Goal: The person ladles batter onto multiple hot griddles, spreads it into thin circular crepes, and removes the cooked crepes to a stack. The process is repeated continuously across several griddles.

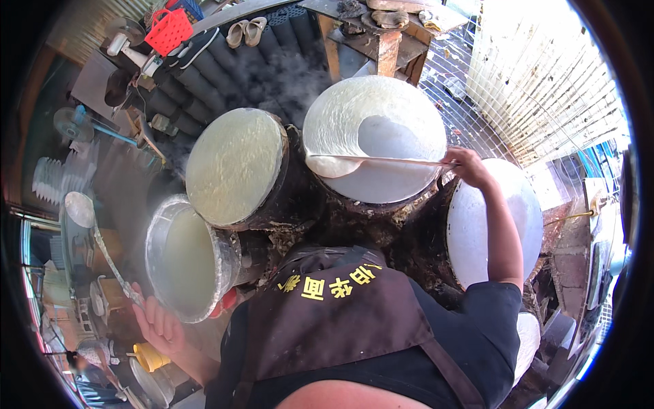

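And here's the right hand [469,163], fingers closed around the end of a long thin spreader [402,161] at the griddle's right rim! The spreader's long axis runs straight left from that hand, nearly level across the round griddle [409,129]. At its far tip, well left of the hand, sits a mound of pale batter [332,167], more smeared up beyond it. The right hand is clearly nearer; the left hand [162,324], well apart, curls around a ladle [80,209], its bowl up and left of those fingers.
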Action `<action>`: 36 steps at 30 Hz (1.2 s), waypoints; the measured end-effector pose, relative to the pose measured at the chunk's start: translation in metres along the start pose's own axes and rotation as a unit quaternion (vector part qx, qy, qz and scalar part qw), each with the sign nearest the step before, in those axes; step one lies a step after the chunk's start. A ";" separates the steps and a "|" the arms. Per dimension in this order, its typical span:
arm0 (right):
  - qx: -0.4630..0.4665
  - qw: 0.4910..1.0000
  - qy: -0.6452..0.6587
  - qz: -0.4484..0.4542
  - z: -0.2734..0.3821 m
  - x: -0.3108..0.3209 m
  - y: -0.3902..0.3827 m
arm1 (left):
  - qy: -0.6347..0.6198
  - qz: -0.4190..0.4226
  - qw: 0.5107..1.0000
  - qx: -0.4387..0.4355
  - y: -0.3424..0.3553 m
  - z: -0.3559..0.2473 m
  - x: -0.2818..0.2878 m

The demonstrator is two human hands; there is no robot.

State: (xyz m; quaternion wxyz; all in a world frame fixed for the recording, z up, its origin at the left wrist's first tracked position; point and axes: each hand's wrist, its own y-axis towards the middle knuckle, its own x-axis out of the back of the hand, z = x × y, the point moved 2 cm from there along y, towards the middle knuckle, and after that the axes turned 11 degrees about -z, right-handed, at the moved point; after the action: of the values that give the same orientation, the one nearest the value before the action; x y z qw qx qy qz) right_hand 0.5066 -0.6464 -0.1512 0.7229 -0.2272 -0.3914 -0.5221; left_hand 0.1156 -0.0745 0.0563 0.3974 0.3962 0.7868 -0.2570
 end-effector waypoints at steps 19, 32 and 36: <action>-0.220 0.922 0.300 -0.103 0.144 -0.067 -0.146 | 0.015 0.058 0.990 0.129 0.050 -0.023 0.026; -0.314 0.861 0.365 -0.167 0.280 -0.243 -0.113 | 0.060 0.140 0.966 0.208 0.103 -0.071 0.037; -0.342 0.842 0.362 -0.209 0.268 -0.227 -0.162 | 0.081 0.095 0.959 0.254 0.114 -0.075 0.038</action>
State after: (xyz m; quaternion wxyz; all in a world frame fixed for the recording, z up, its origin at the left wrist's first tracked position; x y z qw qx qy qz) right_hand 0.2338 -0.3747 -0.1883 0.5633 -0.1677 0.0627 -0.8066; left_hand 0.1645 0.0583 0.0556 0.2414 0.5768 0.6839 -0.3760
